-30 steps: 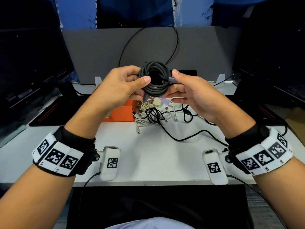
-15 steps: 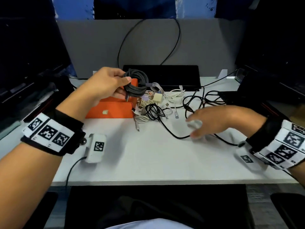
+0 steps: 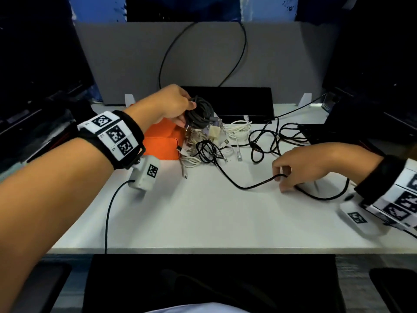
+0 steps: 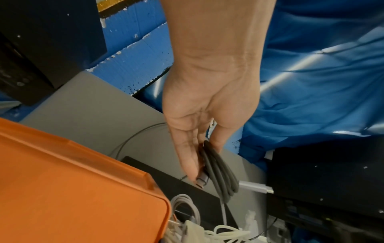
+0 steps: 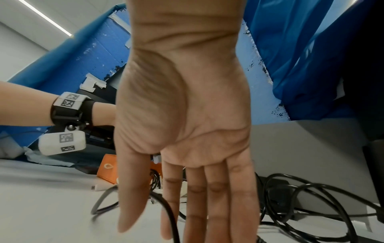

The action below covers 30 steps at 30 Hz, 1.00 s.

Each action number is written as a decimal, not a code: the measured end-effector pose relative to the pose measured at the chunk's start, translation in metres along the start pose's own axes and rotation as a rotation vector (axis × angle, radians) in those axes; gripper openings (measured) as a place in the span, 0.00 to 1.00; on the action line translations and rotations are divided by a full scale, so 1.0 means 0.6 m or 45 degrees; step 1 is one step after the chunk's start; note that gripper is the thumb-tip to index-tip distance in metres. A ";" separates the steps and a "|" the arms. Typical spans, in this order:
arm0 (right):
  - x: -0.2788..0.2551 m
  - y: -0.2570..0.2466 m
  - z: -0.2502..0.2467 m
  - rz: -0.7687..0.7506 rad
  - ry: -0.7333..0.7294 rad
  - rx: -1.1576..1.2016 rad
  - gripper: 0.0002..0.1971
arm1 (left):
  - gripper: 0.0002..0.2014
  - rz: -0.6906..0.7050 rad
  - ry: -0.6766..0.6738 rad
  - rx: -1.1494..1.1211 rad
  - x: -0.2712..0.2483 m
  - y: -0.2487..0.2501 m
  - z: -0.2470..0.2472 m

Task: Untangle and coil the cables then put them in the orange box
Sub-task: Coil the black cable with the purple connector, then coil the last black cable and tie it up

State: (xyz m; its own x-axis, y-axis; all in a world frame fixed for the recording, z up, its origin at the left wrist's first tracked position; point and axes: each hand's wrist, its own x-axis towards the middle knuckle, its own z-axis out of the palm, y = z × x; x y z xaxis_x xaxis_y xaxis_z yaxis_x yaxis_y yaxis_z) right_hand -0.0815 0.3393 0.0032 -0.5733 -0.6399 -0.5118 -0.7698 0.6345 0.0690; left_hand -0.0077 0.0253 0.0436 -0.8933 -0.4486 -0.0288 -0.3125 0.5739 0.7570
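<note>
Nearest on the white surface (image 3: 203, 218), the right hand (image 3: 316, 166) comes down on a loose black cable (image 3: 248, 187) that trails across the bare part of the surface toward the tangle; from the head view the fingers (image 3: 283, 175) curl down at the cord, while the right wrist view shows them fairly straight with the cord running under them, so I cannot tell whether this grip has closed on the cord or only touches it. Beyond it lies the pile of tangled cables (image 3: 216, 143), white and black cords looped through one another, with more black loops to the right. That black cord looks light, limp and smooth, so I judge it will slide and drag its neighbours if pulled hard; the best hold is probably near a free end or plug, feeding it out a loop at a time. Farther back and to the left sits the orange box (image 3: 162, 143), its lid apparently on, just beside the pile. Above the gap between box and pile the left hand (image 3: 167, 105) holds the coiled grey cable (image 3: 199, 115), pinching the bundled turns between thumb and fingers, both metal plugs hanging free. A coil like this is springy and may unwind if the pinch slackens.
</note>
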 end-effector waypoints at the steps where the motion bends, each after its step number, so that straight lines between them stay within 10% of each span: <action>1: -0.001 -0.006 0.001 -0.023 -0.001 0.001 0.12 | 0.15 -0.018 -0.013 -0.014 0.006 0.004 0.003; 14: -0.016 0.039 -0.013 0.046 -0.067 -0.011 0.11 | 0.19 -0.127 -0.223 0.271 0.076 0.031 0.118; 22: 0.020 0.007 -0.019 -0.224 0.615 0.147 0.43 | 0.14 -0.121 -0.195 0.486 0.086 0.032 0.128; 26: 0.046 -0.013 -0.021 -0.016 0.192 0.006 0.60 | 0.14 -0.107 -0.205 0.551 0.083 0.026 0.128; 30: 0.050 -0.009 -0.012 0.071 -0.060 -0.121 0.48 | 0.13 -0.018 -0.168 0.572 0.088 0.027 0.123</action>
State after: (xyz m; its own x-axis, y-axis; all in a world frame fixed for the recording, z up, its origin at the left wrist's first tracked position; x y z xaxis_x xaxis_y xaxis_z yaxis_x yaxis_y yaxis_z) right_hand -0.0964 0.3136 -0.0062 -0.6037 -0.5826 -0.5442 -0.7617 0.6231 0.1779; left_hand -0.0834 0.0613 0.0061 -0.9122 -0.3844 -0.1420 -0.4081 0.8212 0.3989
